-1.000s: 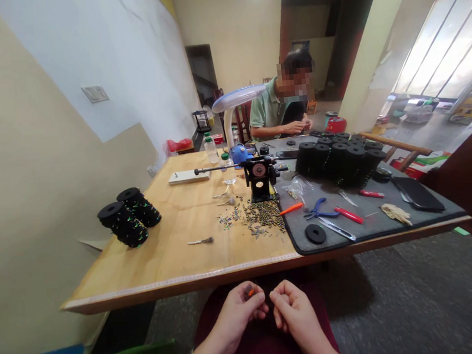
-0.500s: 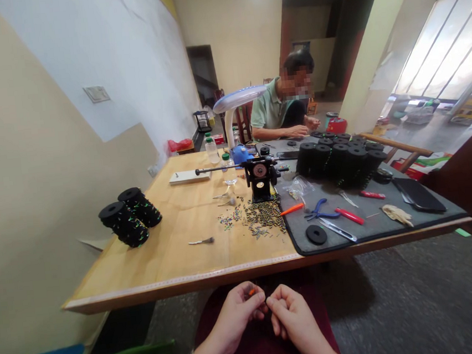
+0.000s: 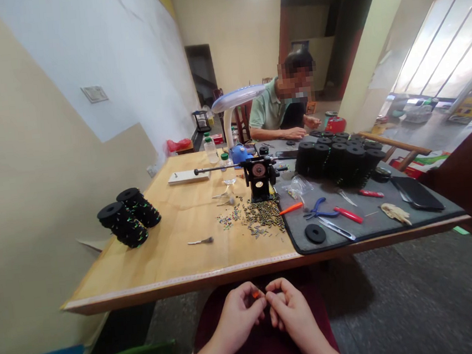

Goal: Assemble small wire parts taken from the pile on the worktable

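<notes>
My left hand [image 3: 243, 312] and my right hand [image 3: 288, 308] meet fingertip to fingertip over my lap, just below the table's front edge. A small orange piece [image 3: 256, 294] shows between the curled fingers of the left hand; its kind is too small to make out. The right thumb and forefinger are pinched close beside it, and whatever they hold is hidden. On the table beyond lie a pile of small dark striped pieces [image 3: 262, 216], scattered coloured bits [image 3: 229, 219] and a small brush [image 3: 200, 241]. Behind the pile stands a black hand-cranked winder [image 3: 259, 179] with a long rod.
Black foam spools [image 3: 129, 218] stand at the left, and many more spools [image 3: 338, 159] at the right. The grey mat [image 3: 374, 227] bears blue pliers [image 3: 320, 209], a red-handled tool [image 3: 348, 214] and a foam ring [image 3: 315, 234]. A co-worker [image 3: 274, 112] sits opposite, behind a lamp [image 3: 239, 97].
Both hands stay together over the lap; their fingers have shifted slightly, and the orange piece sits a little lower and farther right. The view has moved very slightly.
</notes>
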`<state>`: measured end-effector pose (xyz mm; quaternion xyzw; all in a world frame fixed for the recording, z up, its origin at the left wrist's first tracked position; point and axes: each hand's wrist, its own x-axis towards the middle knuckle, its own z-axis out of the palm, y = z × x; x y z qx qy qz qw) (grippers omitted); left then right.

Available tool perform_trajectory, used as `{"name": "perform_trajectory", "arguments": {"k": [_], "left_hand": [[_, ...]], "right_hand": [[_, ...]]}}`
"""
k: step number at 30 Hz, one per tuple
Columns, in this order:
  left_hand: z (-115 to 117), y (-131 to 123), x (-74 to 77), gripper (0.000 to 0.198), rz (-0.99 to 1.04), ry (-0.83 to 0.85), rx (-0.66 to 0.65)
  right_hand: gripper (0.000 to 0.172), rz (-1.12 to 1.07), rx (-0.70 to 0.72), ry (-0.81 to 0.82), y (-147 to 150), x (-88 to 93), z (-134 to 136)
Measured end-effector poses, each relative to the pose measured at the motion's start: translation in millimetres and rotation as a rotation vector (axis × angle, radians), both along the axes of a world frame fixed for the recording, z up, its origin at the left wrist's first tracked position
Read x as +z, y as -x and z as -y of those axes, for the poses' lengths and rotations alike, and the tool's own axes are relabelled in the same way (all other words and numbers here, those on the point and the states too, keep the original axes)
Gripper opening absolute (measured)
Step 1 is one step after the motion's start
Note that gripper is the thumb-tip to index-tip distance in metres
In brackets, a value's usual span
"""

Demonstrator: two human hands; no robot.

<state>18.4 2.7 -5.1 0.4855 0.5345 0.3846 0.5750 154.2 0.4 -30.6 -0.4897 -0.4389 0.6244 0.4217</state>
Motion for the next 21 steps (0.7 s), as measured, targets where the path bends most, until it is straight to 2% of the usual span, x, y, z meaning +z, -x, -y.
{"name": "perform_trajectory", "arguments": {"k": [6, 10, 15, 21], "left_hand": [[0.9, -0.9, -4.4, 0.024, -0.026, -0.005, -0.017], [0.6, -1.5, -0.4, 0.024, -0.033, 0.032, -0.057], [0.2, -0.5, 2.5, 0.031, 0.078, 0.057, -0.126], [-1.3, 1.1, -1.8, 0.028, 0.226, 0.089, -0.086]], "right_hand": [[0.043, -0.039, 0.001, 0.014, -0.2, 0.2, -0.3], [0.041, -0.122, -0.045, 0.075, -2.9, 0.5, -1.4], [0.037, -0.172, -0.076, 0.036, -5.4, -2.4, -1.0], [0.038, -0.168, -0.067, 0.008, -4.1, -3.1, -0.8]]}}
